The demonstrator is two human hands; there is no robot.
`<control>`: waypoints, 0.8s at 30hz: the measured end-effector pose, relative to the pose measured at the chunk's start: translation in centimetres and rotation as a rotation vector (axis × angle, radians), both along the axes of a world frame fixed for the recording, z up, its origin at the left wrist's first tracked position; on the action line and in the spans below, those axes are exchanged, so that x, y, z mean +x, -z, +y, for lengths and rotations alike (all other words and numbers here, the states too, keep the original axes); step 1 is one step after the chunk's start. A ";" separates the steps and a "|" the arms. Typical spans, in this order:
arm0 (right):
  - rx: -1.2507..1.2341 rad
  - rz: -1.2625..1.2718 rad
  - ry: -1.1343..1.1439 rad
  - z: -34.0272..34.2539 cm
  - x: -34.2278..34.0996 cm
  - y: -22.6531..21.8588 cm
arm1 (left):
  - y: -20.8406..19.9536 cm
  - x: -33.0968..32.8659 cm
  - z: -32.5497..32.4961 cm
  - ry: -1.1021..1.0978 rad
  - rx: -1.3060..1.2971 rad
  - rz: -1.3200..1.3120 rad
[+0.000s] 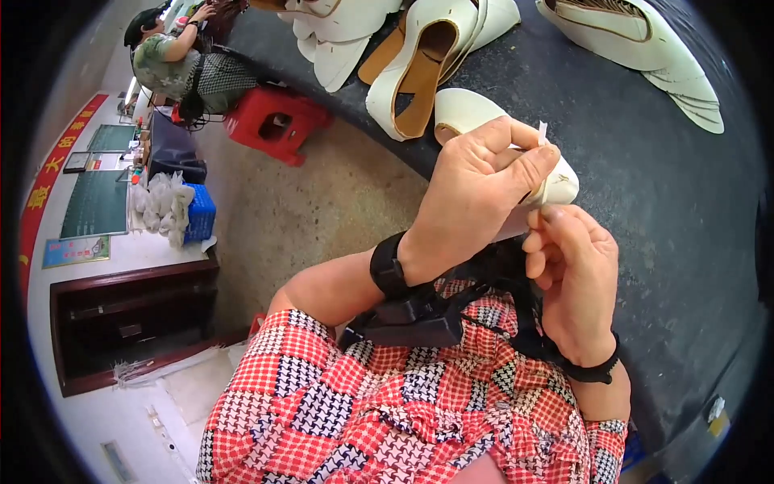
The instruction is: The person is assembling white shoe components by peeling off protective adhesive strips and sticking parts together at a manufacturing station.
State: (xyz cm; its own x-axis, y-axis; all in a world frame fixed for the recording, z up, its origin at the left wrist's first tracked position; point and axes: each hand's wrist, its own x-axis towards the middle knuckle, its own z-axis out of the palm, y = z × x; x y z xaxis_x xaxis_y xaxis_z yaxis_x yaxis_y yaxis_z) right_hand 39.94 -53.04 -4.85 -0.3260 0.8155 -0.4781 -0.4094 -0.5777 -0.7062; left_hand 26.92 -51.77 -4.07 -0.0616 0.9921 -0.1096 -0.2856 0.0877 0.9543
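Head view: wide fisheye on the wearer's head, facing steeply down
Left hand (466,187), right hand (582,270): near, right of centre
Table (645,210): seen from above, spanning the right
Stool (303,121): farther off, upper left

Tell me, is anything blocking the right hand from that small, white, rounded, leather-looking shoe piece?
Nothing visible blocks it: the right hand is close below the white shoe piece. The left hand hides part of it from view.
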 end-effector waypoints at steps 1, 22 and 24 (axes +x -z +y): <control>-0.030 0.016 -0.003 0.1 -0.2 0.1 | 0.0 -0.1 0.1 0.006 -0.002 0.001; 1.081 -0.722 -0.066 4.3 -0.4 -1.9 | 1.5 -4.1 1.9 0.155 0.450 0.794; 1.248 -0.784 -0.040 4.9 -1.6 -0.2 | 1.9 -3.7 2.0 0.137 0.563 0.816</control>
State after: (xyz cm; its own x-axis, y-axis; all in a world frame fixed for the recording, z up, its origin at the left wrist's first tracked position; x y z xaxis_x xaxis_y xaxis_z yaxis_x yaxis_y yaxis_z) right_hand 38.32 -48.10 -4.63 -0.3532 0.8199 0.4505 0.3051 0.5562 -0.7730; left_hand 23.22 -49.80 -5.99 0.2100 0.8906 0.4035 0.4541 -0.4543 0.7664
